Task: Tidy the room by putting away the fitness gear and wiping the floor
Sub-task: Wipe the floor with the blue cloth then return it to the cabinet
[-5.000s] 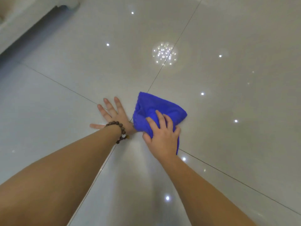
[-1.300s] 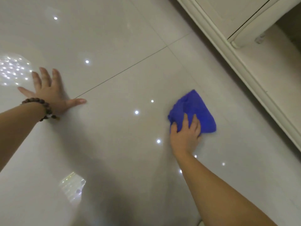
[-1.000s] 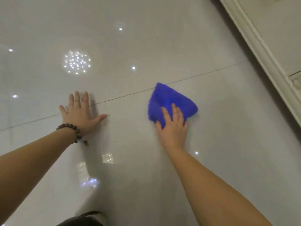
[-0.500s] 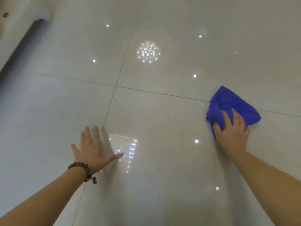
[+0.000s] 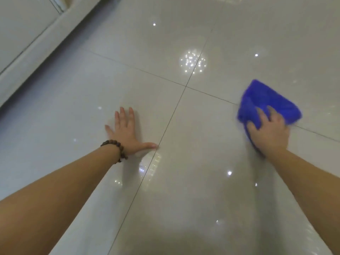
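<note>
A folded blue cloth (image 5: pixel 265 98) lies on the glossy pale tiled floor (image 5: pixel 184 190) at the right, across a grout line. My right hand (image 5: pixel 268 133) presses down on its near part, fingers laid over the fabric; some cloth shows under the palm's left edge. My left hand (image 5: pixel 127 133), a dark bead bracelet on its wrist, lies flat on the tile with spread fingers and holds nothing. Its thumb tip is just short of a grout line. No fitness gear is in view.
The white base of a piece of furniture (image 5: pixel 36 43) runs diagonally across the upper left corner, with a shadowed strip of floor beside it. Ceiling lights reflect in the tiles. Grout lines cross near the middle.
Over the last second my right hand has swept the cloth to the right, away from my left hand, which stays planted. The view has swung, so white furniture now shows at the upper left.
</note>
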`<state>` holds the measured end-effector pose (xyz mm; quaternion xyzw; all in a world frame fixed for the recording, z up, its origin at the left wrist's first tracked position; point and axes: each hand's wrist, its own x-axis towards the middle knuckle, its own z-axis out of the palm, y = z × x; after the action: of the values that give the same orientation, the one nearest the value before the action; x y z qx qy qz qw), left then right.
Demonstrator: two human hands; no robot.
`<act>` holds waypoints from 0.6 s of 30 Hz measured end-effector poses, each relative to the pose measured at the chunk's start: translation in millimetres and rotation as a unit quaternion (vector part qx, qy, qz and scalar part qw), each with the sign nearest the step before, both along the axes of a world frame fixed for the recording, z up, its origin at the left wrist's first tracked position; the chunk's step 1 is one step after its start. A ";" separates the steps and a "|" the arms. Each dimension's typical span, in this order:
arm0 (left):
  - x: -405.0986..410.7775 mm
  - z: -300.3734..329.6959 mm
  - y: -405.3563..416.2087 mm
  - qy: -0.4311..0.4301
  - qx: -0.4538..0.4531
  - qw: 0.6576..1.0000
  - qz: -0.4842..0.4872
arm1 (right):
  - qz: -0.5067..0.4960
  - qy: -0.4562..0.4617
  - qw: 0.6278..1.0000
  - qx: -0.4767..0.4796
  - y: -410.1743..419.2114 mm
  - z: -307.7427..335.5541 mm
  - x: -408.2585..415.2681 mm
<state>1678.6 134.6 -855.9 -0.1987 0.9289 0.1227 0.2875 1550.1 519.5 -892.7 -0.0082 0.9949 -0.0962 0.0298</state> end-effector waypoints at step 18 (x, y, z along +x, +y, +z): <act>-5.9 -23.4 -11.4 -0.099 0.005 0.995 -0.033 | -0.024 0.041 0.999 -0.004 -221.2 -3.6 -55.8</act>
<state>1672.7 123.2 -879.3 -0.1777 0.9012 0.0977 0.3830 1494.3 298.3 -896.4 0.0119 0.9948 -0.1006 -0.0137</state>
